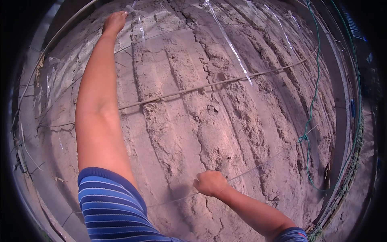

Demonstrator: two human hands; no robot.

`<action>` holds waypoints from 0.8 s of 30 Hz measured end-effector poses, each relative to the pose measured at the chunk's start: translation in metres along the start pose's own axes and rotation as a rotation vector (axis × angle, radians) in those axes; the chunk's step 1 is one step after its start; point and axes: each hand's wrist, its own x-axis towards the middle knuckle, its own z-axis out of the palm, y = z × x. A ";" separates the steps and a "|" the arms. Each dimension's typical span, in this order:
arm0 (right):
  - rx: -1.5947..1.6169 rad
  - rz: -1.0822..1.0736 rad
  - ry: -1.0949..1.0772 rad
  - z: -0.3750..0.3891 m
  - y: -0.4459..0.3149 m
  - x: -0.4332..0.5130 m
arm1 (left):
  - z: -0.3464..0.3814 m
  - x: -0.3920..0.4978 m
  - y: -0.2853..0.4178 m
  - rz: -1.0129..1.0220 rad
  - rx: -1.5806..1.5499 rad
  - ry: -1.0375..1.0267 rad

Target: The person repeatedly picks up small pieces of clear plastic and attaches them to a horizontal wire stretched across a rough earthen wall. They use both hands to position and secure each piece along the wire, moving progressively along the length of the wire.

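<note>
At the upper left my left hand (115,23) is raised on an outstretched arm, its fingers curled beside a clear plastic strip (141,26) at a thin wire; whether it grips either cannot be told. Low in the middle, my right hand (211,183) is closed around a thin taut line (248,171) that crosses the rough, cracked earthen surface (181,127). A long thin rod or cane (193,89) runs across that surface between the hands. A shiny plastic strip (230,44) hangs over it at the upper middle.
Green cord (314,99) hangs at the right, knotted to the thin line (303,138). More plastic strips (279,25) show at the upper right. A pale curved pole or hose (59,30) borders the left. Grey edging (341,99) and green plants (346,184) lie along the right side.
</note>
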 end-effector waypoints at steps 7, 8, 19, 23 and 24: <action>-0.054 0.063 0.105 0.001 0.003 0.000 | -0.037 -0.069 0.024 -0.556 -1.726 0.062; -0.037 0.036 0.118 -0.002 0.000 -0.002 | -0.049 -0.089 0.023 -0.602 -1.680 -0.017; -0.120 0.049 0.199 0.001 -0.007 -0.012 | -0.123 -0.309 0.011 0.026 -0.959 -0.494; -0.141 0.061 0.221 0.003 -0.010 -0.017 | -0.146 -0.364 0.016 -0.054 -0.990 -0.679; -0.143 0.064 0.206 0.003 -0.011 -0.018 | -0.152 -0.380 0.019 -0.024 -1.004 -0.712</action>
